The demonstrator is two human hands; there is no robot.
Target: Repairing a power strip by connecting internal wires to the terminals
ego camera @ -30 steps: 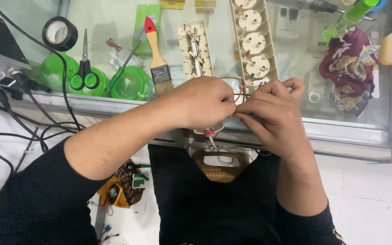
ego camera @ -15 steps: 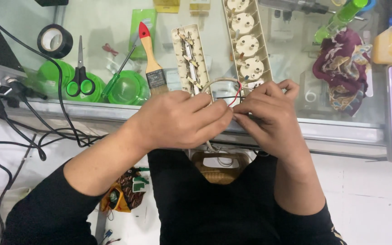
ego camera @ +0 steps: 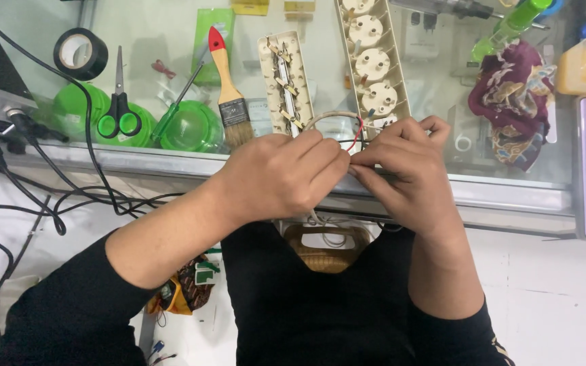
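Bright, even light falls from overhead across a glass counter (ego camera: 171, 163), casting soft grey shadows behind a paintbrush (ego camera: 227, 88) and a pair of scissors (ego camera: 119, 108). The glass shows mild reflections but no harsh glare. The left hand (ego camera: 286, 176) and right hand (ego camera: 408, 169) are sharp and evenly lit. Straight lines bow slightly toward the frame's edges, and the dark sleeves below lose detail.

**Both hands meet fingertip to fingertip**

The left hand (ego camera: 283, 179) is curled loosely, knuckles up, fingers pinched together at its right edge. The right hand (ego camera: 408, 173) faces it, thumb and forefinger pinched, touching the left fingertips. Both forearms, bare below black sleeves, angle inward toward the meeting point.
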